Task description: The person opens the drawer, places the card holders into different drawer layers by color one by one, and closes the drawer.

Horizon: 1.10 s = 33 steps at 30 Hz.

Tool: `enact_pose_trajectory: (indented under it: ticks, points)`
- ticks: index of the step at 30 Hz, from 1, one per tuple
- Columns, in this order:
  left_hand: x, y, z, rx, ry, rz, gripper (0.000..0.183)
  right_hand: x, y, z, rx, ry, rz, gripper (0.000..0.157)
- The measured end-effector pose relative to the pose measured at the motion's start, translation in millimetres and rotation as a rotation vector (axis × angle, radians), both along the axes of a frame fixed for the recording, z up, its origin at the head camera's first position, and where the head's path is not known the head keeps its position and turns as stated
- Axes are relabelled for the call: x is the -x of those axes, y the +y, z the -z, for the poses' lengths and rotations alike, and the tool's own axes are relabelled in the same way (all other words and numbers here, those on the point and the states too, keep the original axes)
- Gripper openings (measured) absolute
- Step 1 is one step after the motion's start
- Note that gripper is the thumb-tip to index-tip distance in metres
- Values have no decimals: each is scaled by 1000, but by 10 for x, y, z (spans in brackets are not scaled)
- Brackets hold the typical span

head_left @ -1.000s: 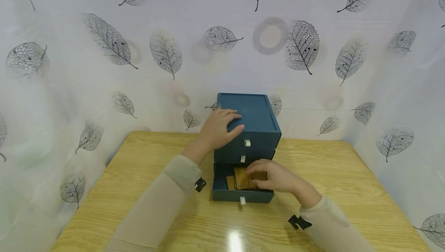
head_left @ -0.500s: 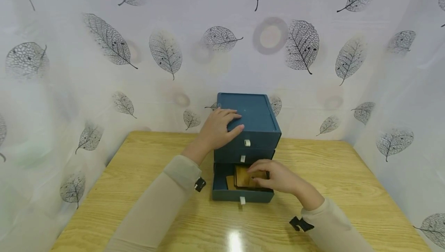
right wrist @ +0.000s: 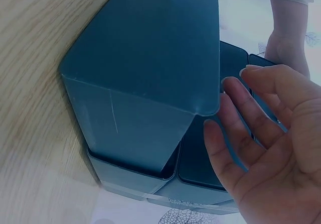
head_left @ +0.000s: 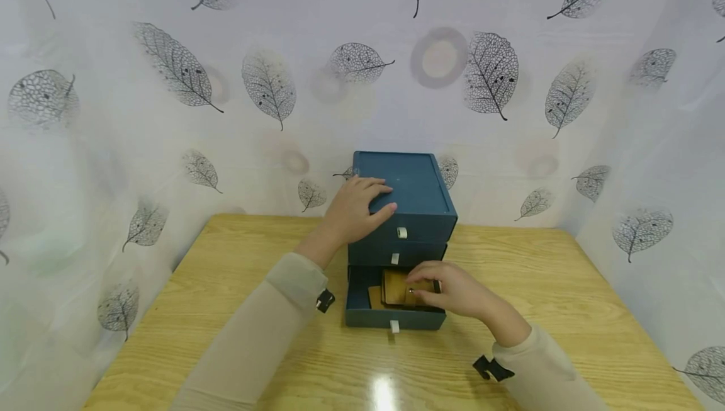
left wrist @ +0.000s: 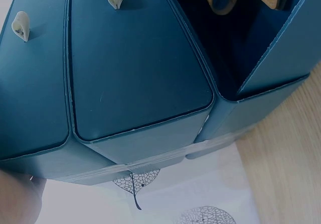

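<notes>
A dark blue cabinet (head_left: pixel 404 181) with stacked drawers stands on the table, its bottom drawer (head_left: pixel 368 318) pulled out. My left hand (head_left: pixel 357 209) rests on the cabinet's top left edge with fingers spread. Flat tan pieces (head_left: pixel 395 288), leather-like and dark-edged, lie in that drawer; a smaller tan piece (head_left: pixel 375 299) is at their left. Over the drawer's right side is my right hand (head_left: pixel 444 288), fingers loosely bent. In the right wrist view its fingers (right wrist: pixel 251 116) show nothing between them. Whether the fingertips touch a tan piece, I cannot tell.
White loop pulls (head_left: pixel 402 233) stick out from the drawer fronts. The middle drawer (left wrist: pixel 135 58) and the top one are closed. Wood-grain table (head_left: pixel 272 348) surrounds the cabinet, and a leaf-patterned curtain (head_left: pixel 340 115) hangs behind it.
My right hand has drifted slightly to the right above the drawer, showing a little more of the tan pieces. The left hand and the cabinet look the same.
</notes>
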<state>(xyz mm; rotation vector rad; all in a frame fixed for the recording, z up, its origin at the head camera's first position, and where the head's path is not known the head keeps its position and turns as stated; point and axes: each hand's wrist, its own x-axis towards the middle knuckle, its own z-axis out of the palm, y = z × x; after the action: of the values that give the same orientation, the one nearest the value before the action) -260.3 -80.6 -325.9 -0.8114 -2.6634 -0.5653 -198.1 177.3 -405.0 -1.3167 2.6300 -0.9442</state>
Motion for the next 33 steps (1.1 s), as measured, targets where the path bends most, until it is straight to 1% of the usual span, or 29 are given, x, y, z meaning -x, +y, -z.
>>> enact_pose_trajectory:
  ticks: [6,15,25,33]
  points:
    - [2,-3,7,-7,1,1,50,-25,4,-13,2,2,6,25]
    - [17,-7,29,-9,9,-1,51,-66,10,-18,-6,-28,12,25]
    - [20,-7,26,-2,14,-2,50,-94,14,5,6,-25,-9,22]
    - [22,-3,31,1,10,-3,50,-142,24,24,-49,-66,-5,23]
